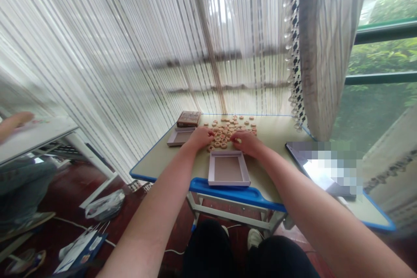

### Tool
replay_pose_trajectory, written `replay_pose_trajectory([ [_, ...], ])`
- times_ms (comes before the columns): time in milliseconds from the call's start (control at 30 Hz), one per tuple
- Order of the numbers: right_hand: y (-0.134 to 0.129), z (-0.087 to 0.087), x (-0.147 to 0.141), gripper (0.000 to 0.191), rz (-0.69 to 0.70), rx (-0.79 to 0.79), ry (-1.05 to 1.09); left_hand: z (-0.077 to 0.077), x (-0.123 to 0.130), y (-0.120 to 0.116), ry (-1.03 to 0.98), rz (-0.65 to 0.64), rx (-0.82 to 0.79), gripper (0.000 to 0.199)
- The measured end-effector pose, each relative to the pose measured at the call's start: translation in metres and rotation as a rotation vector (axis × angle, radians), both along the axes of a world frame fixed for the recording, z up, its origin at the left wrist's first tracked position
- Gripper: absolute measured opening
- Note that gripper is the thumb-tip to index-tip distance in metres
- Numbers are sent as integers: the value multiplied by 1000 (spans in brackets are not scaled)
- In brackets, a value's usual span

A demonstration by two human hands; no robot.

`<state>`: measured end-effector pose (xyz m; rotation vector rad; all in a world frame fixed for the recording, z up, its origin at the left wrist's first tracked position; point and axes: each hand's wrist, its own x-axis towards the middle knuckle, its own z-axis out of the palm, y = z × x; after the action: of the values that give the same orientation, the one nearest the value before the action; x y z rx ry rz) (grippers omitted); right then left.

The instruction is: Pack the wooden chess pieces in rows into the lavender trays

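Several round wooden pieces (223,144) with dark markings lie in a loose cluster on the desk (166,167). At the cluster's left side is my left hand (202,137), its fingers curled against the pieces; whether one is held is too small to tell. My right hand (245,142) reaches the right side, thumb and fingers bent around the edge of the pieces, and what they hold cannot be made out. Just in front of both hands sits a shallow white open box (229,169) with nothing in it.
A second shallow tray (180,136) and a brown patterned box (189,118) stand at the back left. A tablet-like device (321,169) lies on the right. Curtains hang behind the desk. Another person's hand (18,122) is over a table at far left.
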<state>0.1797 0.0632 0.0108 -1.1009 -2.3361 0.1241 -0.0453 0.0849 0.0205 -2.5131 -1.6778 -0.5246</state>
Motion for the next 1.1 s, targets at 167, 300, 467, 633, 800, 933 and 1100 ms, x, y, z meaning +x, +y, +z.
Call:
replay_pose_trajectory([
  [167, -2, 1, -2, 21, -39, -2, 0, -2, 1, 1, -16, -1, -20, 33],
  [300, -4, -1, -4, 23, -67, -36, -11, -3, -1, 0, -14, 24, -28, 34],
  [467, -2, -4, -7, 30, -97, 1, -11, 1, 1, -3, 7, 11, -56, 32],
  [633, 3, -8, -9, 47, -108, -27, -58, 3, 5, -2, 100, 21, -16, 37],
  [800, 3, -5, -7, 47, -108, -37, -170, 2, 5, -1, 164, -18, 52, 43],
  [933, -2, 4, -3, 41, -132, -29, -128, 3, 4, -3, 168, 12, 52, 44],
  [1100, -4, 7, -2, 32, -150, -61, -163, 1, 4, -4, 175, 31, 55, 47],
])
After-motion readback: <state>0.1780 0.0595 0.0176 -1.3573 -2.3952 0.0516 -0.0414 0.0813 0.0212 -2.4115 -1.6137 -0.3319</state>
